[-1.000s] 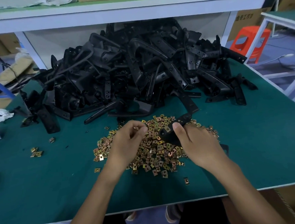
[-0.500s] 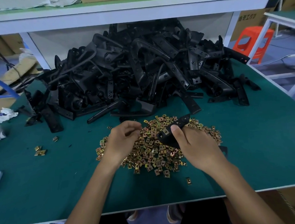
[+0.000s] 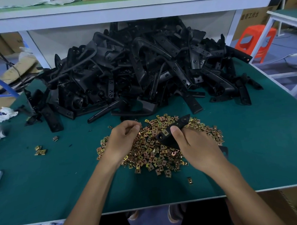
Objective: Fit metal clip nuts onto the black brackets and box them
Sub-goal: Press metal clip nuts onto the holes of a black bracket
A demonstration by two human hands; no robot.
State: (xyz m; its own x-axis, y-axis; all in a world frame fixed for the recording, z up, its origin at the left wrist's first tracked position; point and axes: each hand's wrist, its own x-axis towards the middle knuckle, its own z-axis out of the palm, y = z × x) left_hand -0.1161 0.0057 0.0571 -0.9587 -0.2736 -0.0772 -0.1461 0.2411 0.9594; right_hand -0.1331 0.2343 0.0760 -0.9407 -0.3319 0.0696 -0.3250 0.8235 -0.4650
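Two hands, one bracket, many nuts

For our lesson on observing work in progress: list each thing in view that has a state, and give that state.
right grip: holds the black bracket, thumb on top.
black bracket: held over the clip nut pile, one fitted clip nut on it.
left grip: fingers curled to the thumb; what it pinches, cannot tell.
clip nut pile: loose, spread on the table.
bracket heap: piled loose, unboxed.

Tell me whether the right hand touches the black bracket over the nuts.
Touching. The head view shows the right hand gripping the black bracket, thumb pressed on its top face.
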